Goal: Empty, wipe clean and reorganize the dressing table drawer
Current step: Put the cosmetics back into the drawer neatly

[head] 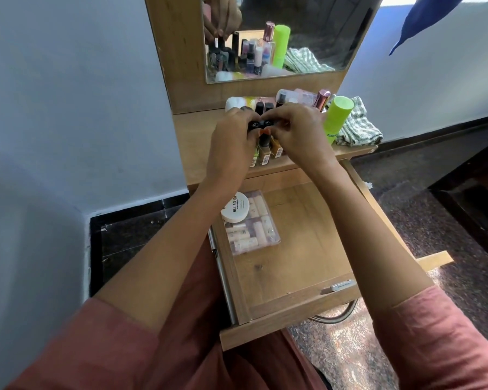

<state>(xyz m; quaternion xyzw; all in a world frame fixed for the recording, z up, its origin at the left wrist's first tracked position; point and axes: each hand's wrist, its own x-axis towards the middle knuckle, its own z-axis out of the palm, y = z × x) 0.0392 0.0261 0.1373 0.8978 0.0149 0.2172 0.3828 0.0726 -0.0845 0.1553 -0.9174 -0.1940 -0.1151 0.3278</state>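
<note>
Both hands closed on a cluster of nail polish bottles (265, 153) standing near the front edge of the tabletop (197, 142). The left hand (231, 142) curled round the cluster's left side and the right hand (302, 133) round its right, fingertips meeting at the black caps. How many bottles the grip took in could not be told, since the hands hid most of them.

The drawer (302, 266) stood pulled out below. Its floor was bare wood except at the back left corner, where a clear case (251, 229) lay with a white tub (235, 211) overlapping its far end.

To do this step well, the bottles likely wanted squeezing together low on the glass as well as at the caps. They should be kept upright and set down beside the case rather than dropped.

The checked cloth (358, 128) lay at the tabletop's right edge, just beside a green cylinder (337, 116).
</note>
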